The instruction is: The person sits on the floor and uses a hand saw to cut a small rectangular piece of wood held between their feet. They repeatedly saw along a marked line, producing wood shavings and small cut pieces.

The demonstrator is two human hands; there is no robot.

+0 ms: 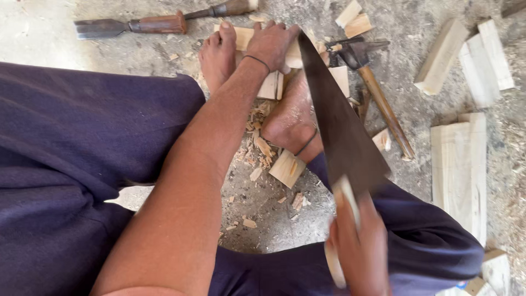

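1. Gripping the pale wooden handle [342,230] of a handsaw [339,120], the right hand [361,252] is closed around it; the dark blade runs forward over the wood.
2. The left hand [272,45] presses down, fingers curled, on one long pale wooden strip [257,38] that lies on the floor [274,208].
3. Two bare feet [290,118] pin the wood: one beside the left hand, one just before the blade.
4. One short wood block [286,168] lies by the nearer foot's heel, among chips.
5. Two chisels [131,24] with wooden handles lie at the top left.
6. One hammer [378,93] lies right of the blade.
7. Several pale wood blocks [466,60] lie well apart, at right.
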